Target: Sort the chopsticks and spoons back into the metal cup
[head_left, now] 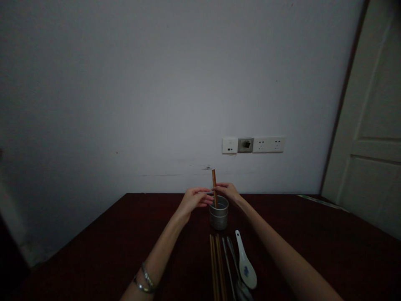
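A small metal cup (218,217) stands on the dark red table (94,251). A wooden chopstick (214,184) stands upright in it, its top above the rim. My right hand (228,191) pinches the chopstick just above the cup. My left hand (196,198) hovers at the cup's left rim, fingers curled toward the chopstick; I cannot tell whether it touches it. In front of the cup lie more wooden chopsticks (216,267), metal utensils (231,267) and a white ceramic spoon (245,263).
A white wall with a row of sockets (253,145) rises right behind the table. A pale door (372,138) stands at the right. Bracelets (145,281) circle my left wrist. The room is dim.
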Demonstrator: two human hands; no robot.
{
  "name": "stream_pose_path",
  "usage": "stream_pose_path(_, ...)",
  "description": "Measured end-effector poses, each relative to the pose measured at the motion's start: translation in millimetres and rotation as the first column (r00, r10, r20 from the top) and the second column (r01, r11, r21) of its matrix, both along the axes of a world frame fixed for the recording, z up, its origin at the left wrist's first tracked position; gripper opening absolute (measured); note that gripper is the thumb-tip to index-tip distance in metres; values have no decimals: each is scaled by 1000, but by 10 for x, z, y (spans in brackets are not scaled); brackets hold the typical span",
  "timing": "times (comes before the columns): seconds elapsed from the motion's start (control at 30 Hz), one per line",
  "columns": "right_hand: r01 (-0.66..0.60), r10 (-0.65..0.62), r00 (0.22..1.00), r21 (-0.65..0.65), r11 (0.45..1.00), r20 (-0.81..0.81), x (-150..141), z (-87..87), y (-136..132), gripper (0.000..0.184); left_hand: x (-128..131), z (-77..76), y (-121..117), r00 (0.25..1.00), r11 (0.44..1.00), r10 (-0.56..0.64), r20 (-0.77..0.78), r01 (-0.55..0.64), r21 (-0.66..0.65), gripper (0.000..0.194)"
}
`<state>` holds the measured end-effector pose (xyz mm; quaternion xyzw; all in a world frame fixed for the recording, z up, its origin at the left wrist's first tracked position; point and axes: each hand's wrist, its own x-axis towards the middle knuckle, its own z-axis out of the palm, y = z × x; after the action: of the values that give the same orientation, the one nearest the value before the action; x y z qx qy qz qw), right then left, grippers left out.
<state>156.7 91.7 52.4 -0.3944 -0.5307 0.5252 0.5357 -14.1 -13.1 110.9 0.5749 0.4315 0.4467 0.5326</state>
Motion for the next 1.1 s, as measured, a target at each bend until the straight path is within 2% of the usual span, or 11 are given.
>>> stream_pose_path(0.13, 24, -24, 1000, 9, 1000, 15, 40, 0, -12, 23, -3, -8, 6, 1000, 1000, -13, 2, 13, 0, 23)
stream_pose_path(0.27, 19, -20, 998, -21, 1000, -55, 204, -48, -49, 21, -11, -25, 18, 1000, 1000, -22, -4, 22, 13, 22)
stream_pose_path(0.37, 75, -79, 995, -58, 995, -57, 453, -203, -86, 17, 0, -43, 23, 999, 999, -35, -31, 36, 33, 19)
stream_pose_path(0.47, 196, -195, 972, 1, 981, 128, 776, -440, -171, 13, 32, -45, 4, 993, 998, -58, -101, 62, 32, 15)
stream_pose_path(0.53, 259, -291, 888, 136, 956, 356, 993, -597, -275, 17, 51, -29, -26, 984, 996, -84, -156, 90, 30, 13)
stream_pose_path(0.6, 272, -384, 730, 276, 922, 566, 1174, -733, -416, 22, 55, -10, -63, 968, 991, -121, -219, 132, 36, 16)
stream_pose_path(0.67, 243, -426, 586, 353, 904, 689, 1300, -846, -574, 27, 39, -12, -94, 934, 983, -157, -320, 179, 40, 18)
stream_pose_path(0.73, 197, -428, 496, 383, 903, 755, 1361, -946, -726, 32, 9, -59, -113, 870, 977, -165, -464, 208, 43, 20)
stream_pose_path(0.83, 109, -438, 411, 434, 895, 800, 1354, -1061, -907, 36, -26, -225, -119, 736, 978, -114, -668, 201, 54, 21)
stream_pose_path(0.9, 64, -466, 358, 476, 877, 809, 1316, -1101, -986, 36, -24, -368, -114, 671, 978, -102, -734, 202, 49, 20)
stream_pose_path(1.1, 40, -493, 268, 502, 864, 828, 1255, -1088, -1059, 38, 46, -666, -111, 593, 984, -117, -796, 176, -14, 24)
